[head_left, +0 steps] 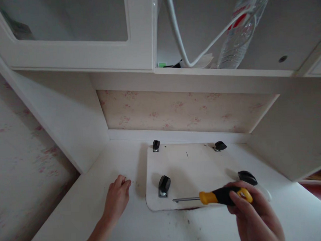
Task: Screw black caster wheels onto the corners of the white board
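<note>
My right hand [255, 212] grips a screwdriver [223, 196] by its yellow and black handle. The shank points left above a white board [194, 175], and a small dark bit shows under its tip. Black caster wheels stand at the board's corners: front left [164, 185], back left [156, 145], back right [220, 146] and front right [247, 177], the last partly behind my right hand. Left of the board, my left hand [118, 194] has its fingertips pinched together just over the desktop; what they hold is too small to name. Tiny dark specks lie beside those fingers.
The board rests on a white desktop [74, 211] between side panels. Dark crumbs [188, 221] are scattered in front of it. Overhead hangs a cabinet with a glass door [76, 55] and an open shelf [266, 73] bearing a plastic bottle [235, 44] and a white cable [180, 39].
</note>
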Demonstrator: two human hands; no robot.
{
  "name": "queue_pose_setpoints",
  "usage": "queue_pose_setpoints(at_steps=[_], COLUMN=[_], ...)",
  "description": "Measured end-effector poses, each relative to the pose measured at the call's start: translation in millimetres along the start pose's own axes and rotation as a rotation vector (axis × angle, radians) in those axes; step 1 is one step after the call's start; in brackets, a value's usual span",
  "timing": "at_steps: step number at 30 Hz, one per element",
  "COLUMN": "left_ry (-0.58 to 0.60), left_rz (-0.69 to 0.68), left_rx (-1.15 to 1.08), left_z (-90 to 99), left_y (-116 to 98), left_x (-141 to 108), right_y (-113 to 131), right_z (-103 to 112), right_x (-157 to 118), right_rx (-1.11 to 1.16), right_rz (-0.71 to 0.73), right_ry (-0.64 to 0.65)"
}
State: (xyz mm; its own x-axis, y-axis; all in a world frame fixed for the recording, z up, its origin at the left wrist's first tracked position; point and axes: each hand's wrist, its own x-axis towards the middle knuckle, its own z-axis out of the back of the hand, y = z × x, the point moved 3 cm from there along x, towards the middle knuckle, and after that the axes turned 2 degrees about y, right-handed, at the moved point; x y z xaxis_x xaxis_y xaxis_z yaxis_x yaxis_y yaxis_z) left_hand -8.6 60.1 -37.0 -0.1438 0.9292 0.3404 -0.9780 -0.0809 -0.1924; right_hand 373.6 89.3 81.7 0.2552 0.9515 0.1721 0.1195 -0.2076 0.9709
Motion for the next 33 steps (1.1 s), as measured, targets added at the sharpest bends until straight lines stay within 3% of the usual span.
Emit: queue_pose_setpoints(at_steps=[7, 11, 15, 20, 28, 30, 33], left_ry=[-0.027, -0.138, -0.149, -0.158, -0.277, -0.301, -0.352], left_rz=[0.041, 0.14, 0.189, 0.051, -0.383, -0.435, -0.407], left_rx=[-0.103, -0.152, -0.378, -0.507, -0.208, -0.15, -0.094], left_z=[-10.2, 9.8, 45.3, 71.5, 61.3, 54.9, 43.3], left_y=[20.9, 21.2, -23.5, -91.0, -139.5, -148.0, -157.3], left_x=[1.9, -7.5, -23.7, -34.7, -37.9, -40.7, -44.3], right_y=[0.6, -0.4, 2.9, 16.2, 23.7, 25.1, 28.0], right_z=[-12.5, -13.7, -22.4, -48.5, -70.2, -71.5, -76.3], right_x=[8.4, 12.1, 16.0, 18.8, 25.0, 28.4, 34.2], right_rx=[-0.011, -0.001, -0.123, -0.327, -0.4, -0.42, -0.46], right_rz=[-0.022, 0.006, 0.084, 0.22, 0.43, 0.466, 0.5], right_ry=[0.018, -0.031, -0.05, 0.044, 0.213, 0.206, 0.216])
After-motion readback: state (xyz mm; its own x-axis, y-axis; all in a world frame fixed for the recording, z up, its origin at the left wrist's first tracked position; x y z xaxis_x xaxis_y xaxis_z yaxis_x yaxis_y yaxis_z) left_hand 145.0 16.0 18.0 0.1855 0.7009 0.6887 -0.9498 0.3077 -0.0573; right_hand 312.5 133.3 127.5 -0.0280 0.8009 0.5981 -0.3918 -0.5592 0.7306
